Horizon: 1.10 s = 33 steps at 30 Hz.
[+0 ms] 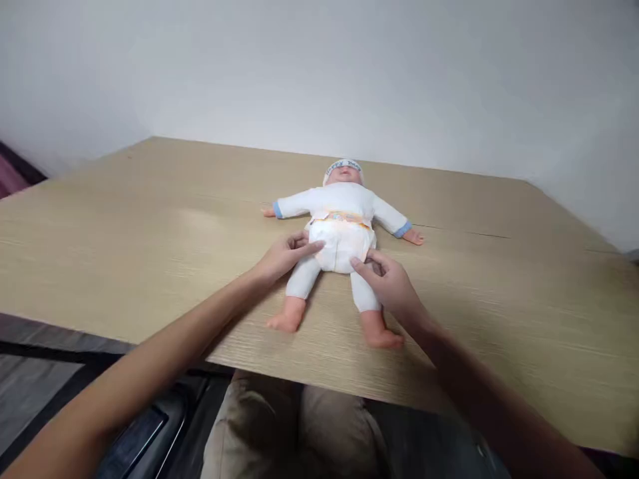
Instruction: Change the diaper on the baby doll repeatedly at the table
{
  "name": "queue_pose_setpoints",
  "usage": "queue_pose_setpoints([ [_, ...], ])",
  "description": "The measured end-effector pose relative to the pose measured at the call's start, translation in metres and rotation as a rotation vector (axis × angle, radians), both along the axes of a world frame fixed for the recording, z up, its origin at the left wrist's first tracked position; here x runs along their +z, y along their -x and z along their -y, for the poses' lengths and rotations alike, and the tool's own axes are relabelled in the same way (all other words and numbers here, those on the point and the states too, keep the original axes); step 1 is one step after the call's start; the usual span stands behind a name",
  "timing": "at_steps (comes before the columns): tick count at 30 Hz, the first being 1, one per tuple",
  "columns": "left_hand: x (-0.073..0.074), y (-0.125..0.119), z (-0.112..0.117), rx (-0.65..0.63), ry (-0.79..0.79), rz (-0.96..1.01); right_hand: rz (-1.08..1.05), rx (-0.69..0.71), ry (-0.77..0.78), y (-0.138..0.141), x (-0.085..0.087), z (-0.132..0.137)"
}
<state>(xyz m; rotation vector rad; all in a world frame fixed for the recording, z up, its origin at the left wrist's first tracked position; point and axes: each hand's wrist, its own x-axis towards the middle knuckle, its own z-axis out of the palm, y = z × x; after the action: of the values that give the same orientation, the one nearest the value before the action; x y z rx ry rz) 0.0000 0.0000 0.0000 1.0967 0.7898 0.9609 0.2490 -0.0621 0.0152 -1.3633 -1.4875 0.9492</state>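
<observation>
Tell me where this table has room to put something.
Bare wood runs left of the doll to the table edge, and right of it too. Crowded only at the diaper, where the left hand and right hand touch it.

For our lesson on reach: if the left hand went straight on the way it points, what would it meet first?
The diaper; the left hand seems to touch its side, though depth is unclear.

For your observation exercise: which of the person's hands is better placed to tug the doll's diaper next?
Probably the right hand: its fingertips seem pinched on the lower edge of the diaper, while the left hand lies flat against its side.
</observation>
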Motion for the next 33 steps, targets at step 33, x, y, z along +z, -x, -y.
queue_pose_setpoints([
  [33,-0.024,0.013,-0.016,0.447,-1.017,-0.606,0.318,-0.291,-0.644,-0.018,-0.022,-0.029],
])
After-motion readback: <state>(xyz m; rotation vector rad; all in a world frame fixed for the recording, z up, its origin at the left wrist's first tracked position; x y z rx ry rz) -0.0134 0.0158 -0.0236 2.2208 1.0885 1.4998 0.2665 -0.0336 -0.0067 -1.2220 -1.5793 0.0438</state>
